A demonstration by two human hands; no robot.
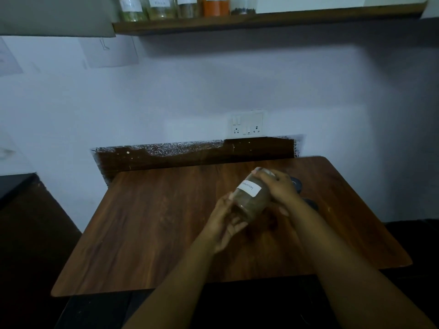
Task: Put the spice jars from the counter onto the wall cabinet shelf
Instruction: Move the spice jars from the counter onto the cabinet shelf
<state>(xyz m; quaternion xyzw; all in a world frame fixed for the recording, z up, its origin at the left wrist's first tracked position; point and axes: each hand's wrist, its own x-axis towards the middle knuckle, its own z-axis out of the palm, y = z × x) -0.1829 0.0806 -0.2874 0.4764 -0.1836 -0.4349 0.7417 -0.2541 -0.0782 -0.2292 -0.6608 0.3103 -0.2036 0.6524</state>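
A clear spice jar [250,197] with brown powder and a white label is held tilted above the wooden counter [166,222], its top pointing away to the right. My left hand [225,222] cups its base from below. My right hand [280,186] wraps over its upper end. High on the wall runs the wooden shelf [308,16], and several labelled jars [187,7] stand in a row on its left part, one with orange powder [216,7].
Two dark round lids or objects [297,184] lie on the counter behind my right hand, partly hidden. A wall socket [248,125] sits above the dark backsplash. A grey cabinet [54,16] is at the top left. The counter's front edge is near me.
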